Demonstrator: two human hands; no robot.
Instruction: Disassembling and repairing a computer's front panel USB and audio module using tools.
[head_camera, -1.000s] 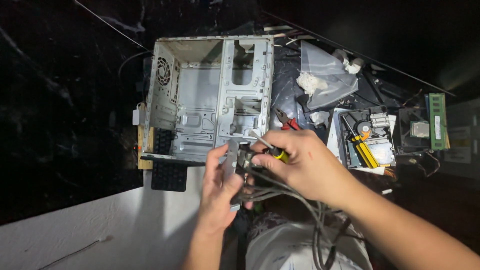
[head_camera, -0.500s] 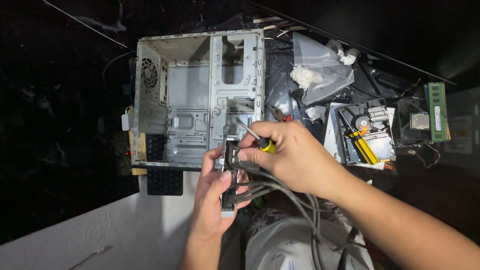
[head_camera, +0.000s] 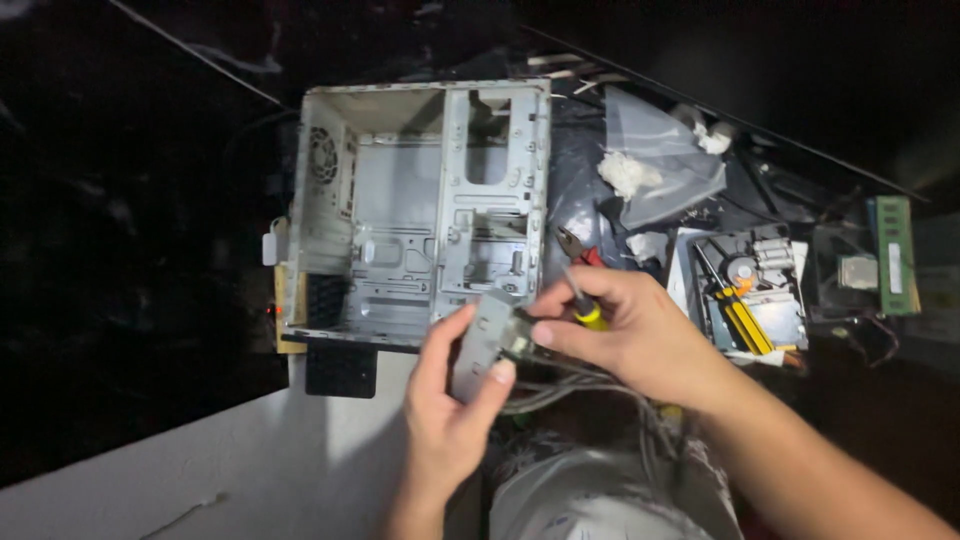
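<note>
An empty grey computer case (head_camera: 420, 210) lies open on its side in the head view. In front of its lower edge, my left hand (head_camera: 450, 415) grips a small grey metal part (head_camera: 482, 345) with grey cables (head_camera: 580, 390) trailing off to the right. My right hand (head_camera: 630, 335) holds a screwdriver with a yellow and black handle (head_camera: 585, 310), its fingertips pinching the end of the grey part where the cables join. Both hands touch the part just below the case's drive bay.
Red-handled pliers (head_camera: 577, 248) lie right of the case. Clear plastic bags with white wads (head_camera: 650, 165) sit behind. A circuit board with a cooler (head_camera: 755, 290), a green memory stick (head_camera: 893, 255) and a white surface (head_camera: 230, 470) surround the work area.
The view has drifted, so the case sits more to the right. My hands have stayed together on the grey part, with the screwdriver handle now showing more between my right fingers.
</note>
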